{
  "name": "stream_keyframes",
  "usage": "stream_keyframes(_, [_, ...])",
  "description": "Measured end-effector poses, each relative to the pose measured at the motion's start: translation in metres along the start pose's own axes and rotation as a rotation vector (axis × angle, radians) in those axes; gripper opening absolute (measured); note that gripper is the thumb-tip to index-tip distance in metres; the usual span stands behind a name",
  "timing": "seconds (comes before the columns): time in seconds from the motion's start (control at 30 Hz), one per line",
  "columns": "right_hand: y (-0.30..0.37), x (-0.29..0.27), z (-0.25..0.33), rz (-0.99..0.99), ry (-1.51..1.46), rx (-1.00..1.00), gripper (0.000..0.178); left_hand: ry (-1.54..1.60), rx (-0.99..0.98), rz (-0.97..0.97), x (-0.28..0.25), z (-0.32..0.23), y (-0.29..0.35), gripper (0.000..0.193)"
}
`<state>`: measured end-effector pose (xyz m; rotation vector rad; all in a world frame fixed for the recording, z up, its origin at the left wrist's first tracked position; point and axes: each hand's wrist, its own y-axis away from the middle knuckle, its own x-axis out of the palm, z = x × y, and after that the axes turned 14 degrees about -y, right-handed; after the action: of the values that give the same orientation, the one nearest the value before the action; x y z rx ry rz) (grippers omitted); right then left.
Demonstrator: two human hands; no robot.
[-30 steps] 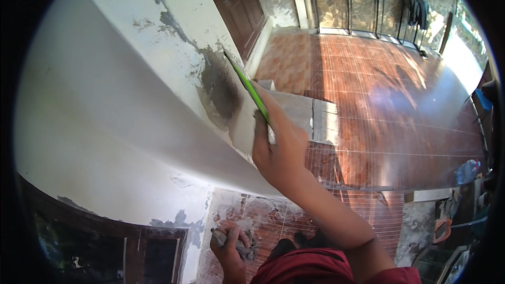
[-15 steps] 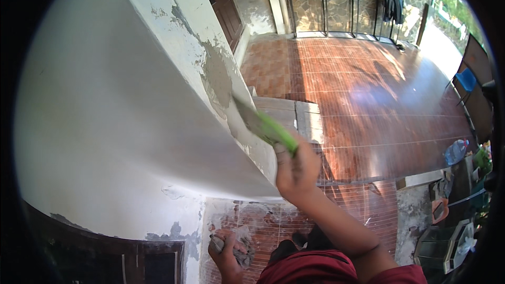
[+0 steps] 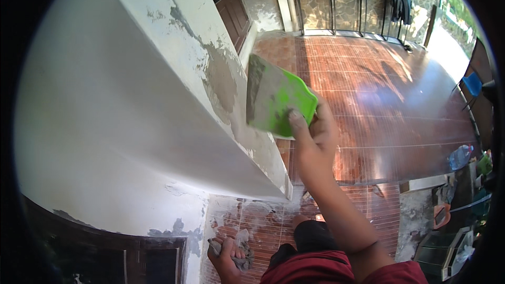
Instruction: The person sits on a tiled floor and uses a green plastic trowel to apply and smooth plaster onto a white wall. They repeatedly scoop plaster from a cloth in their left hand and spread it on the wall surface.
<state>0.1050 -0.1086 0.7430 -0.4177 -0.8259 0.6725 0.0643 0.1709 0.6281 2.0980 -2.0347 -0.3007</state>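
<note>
My right hand (image 3: 314, 138) grips a wide putty knife (image 3: 273, 94) by its bright green plastic end, thumb on the near face. Grey smears cover the blade and part of the green. The blade stands just right of the white wall edge (image 3: 181, 47), where a grey-brown patch (image 3: 220, 81) and flaked paint show; it seems apart from the wall. Low down, my left hand (image 3: 226, 255) is closed around a crumpled, clear plastic bag (image 3: 243, 255) with grey, putty-like stuff in it.
A smooth white wall face (image 3: 105, 105) fills the left, above a dark wooden door or window frame (image 3: 105, 255). Reddish tiles (image 3: 368, 84) cover the floor. A metal rack (image 3: 347, 10) stands at the back; a plastic bottle (image 3: 460, 156) and a glass-sided case (image 3: 444, 255) are at right.
The putty knife has come off the patched wall edge, moving up and right, and has turned so its broad face shows. My left hand stays low with the bag.
</note>
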Motion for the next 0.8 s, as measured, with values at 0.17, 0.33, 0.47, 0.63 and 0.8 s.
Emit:
stream_keyframes(0.17, [-0.02, 0.026, -0.018, 0.22, 0.323, -0.258, 0.039, -0.025, -0.023, -0.119, -0.004, 0.0, 0.007, 0.018])
stream_keyframes(0.33, [0.008, 0.046, -0.029, 0.412, 0.326, -0.374, 0.059, 0.05, -0.064, -0.161, -0.006, -0.002, 0.008, 0.016])
stream_keyframes(0.47, [0.031, 0.032, -0.029, 0.493, 0.248, -0.315, 0.061, 0.063, -0.109, -0.184, 0.009, -0.012, 0.013, 0.021])
stream_keyframes(0.63, [0.022, -0.006, -0.019, 0.392, 0.177, -0.296, 0.051, 0.029, -0.059, -0.142, 0.034, -0.033, 0.022, 0.027])
stream_keyframes(0.8, [-0.025, 0.002, -0.036, 0.212, 0.177, -0.362, 0.048, 0.054, -0.042, -0.178, 0.047, -0.035, 0.027, 0.026])
